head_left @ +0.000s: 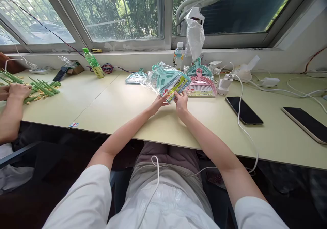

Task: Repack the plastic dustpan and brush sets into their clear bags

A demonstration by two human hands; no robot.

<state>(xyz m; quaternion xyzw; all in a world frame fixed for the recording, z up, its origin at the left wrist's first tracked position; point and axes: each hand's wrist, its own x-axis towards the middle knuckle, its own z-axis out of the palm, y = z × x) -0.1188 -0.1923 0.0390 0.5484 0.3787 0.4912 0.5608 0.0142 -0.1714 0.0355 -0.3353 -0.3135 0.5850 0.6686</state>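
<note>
A small teal dustpan and brush set (170,79) in clear plastic wrap, with a yellow label, is held tilted above the table. My left hand (158,104) grips its lower left corner, fingers closed on the wrapped edge. Pinching the bottom edge close by is my right hand (181,102). Just behind and to the right lies a pink wrapped set (201,84), with another teal one (200,65) beyond it. Left of the held set, a further pale teal wrapped set (136,77) lies flat.
On the right lie two phones (244,110) near a white cable (240,106) and chargers (225,83). A drink bottle (178,56) and a green bottle (93,63) stand by the window. At far left, another person's hands (19,91) touch green stalks (44,87).
</note>
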